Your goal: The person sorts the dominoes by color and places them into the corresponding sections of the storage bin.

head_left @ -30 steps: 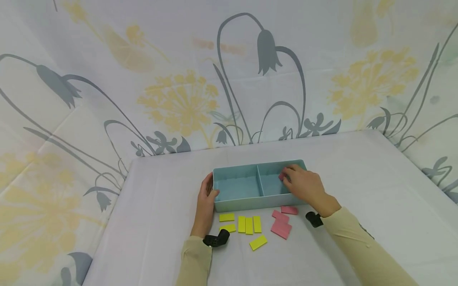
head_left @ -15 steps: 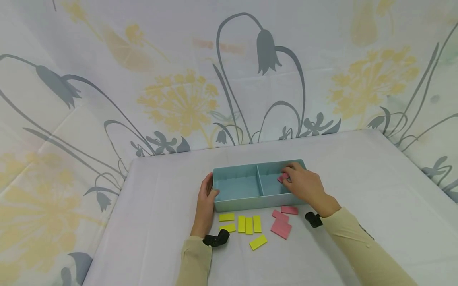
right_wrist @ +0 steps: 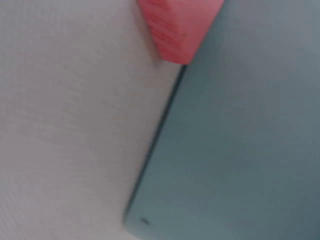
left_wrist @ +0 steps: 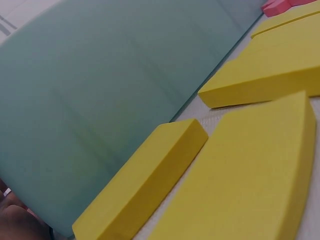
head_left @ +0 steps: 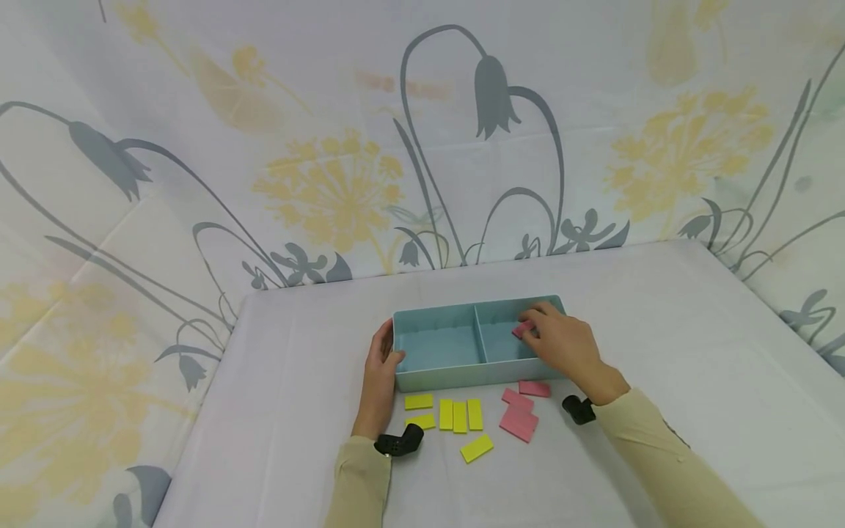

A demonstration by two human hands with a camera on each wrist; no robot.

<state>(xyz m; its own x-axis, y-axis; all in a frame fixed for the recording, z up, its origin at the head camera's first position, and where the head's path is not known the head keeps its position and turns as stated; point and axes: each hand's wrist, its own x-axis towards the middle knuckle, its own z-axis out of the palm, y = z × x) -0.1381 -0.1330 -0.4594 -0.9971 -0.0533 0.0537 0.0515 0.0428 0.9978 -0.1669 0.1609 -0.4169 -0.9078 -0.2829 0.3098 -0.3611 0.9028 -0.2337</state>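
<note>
A teal box (head_left: 436, 376) with two compartments stands on the white cloth. My left hand (head_left: 378, 381) grips its left end, thumb over the near rim and fingers along the outer side. Inside the right compartment, my right hand (head_left: 561, 341) pinches a pink block (head_left: 520, 330) between thumb and fingers; part of the block is hidden. In front of the box lie several yellow blocks (head_left: 459, 416) and several pink blocks (head_left: 518, 423). The left wrist view shows yellow blocks (left_wrist: 245, 175) close to the box wall (left_wrist: 110, 100); the right wrist view shows a pink block (right_wrist: 180, 30) against it.
A divider (head_left: 480, 334) splits the box; no blocks show in its left compartment. White cloth (head_left: 284, 411) covers the table, and a flower-patterned curtain (head_left: 330, 95) hangs behind and at both sides.
The pink block at my right fingertips has shifted slightly left and down within the right compartment, and more of it shows. My left hand and the box have stayed put.
</note>
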